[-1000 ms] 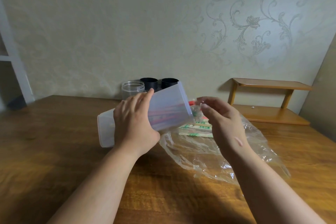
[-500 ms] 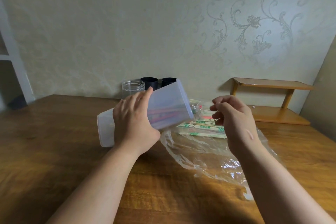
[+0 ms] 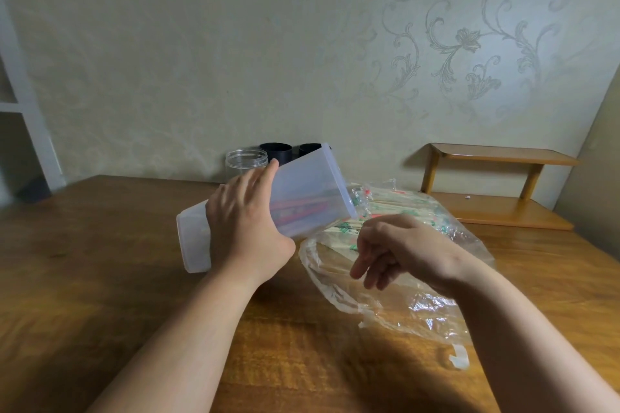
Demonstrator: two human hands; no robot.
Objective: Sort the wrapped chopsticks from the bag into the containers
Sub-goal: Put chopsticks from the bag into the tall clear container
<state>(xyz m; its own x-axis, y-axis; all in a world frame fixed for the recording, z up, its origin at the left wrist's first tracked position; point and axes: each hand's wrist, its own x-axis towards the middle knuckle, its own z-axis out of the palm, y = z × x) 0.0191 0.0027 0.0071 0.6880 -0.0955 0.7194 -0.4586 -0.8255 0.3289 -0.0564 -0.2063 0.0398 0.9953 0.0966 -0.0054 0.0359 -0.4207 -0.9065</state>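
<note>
My left hand (image 3: 246,221) grips a tall translucent plastic container (image 3: 308,191), tilted with its open mouth up and to the right. Red-wrapped chopsticks (image 3: 298,211) show through its wall. To the right lies a clear plastic bag (image 3: 412,305) on the table, with several green-printed wrapped chopsticks (image 3: 396,208) inside. My right hand (image 3: 399,248) hovers over the bag's near opening, fingers loosely curled and pointing down-left, with nothing visible in them.
A clear round jar (image 3: 246,163) and two black cups (image 3: 275,151) stand at the back by the wall. A small wooden two-tier shelf (image 3: 496,184) sits at the back right. The wooden table (image 3: 100,278) spreads left and front.
My right hand has moved from the container's mouth down and toward me, to the bag's near opening. The container and left hand have barely moved.
</note>
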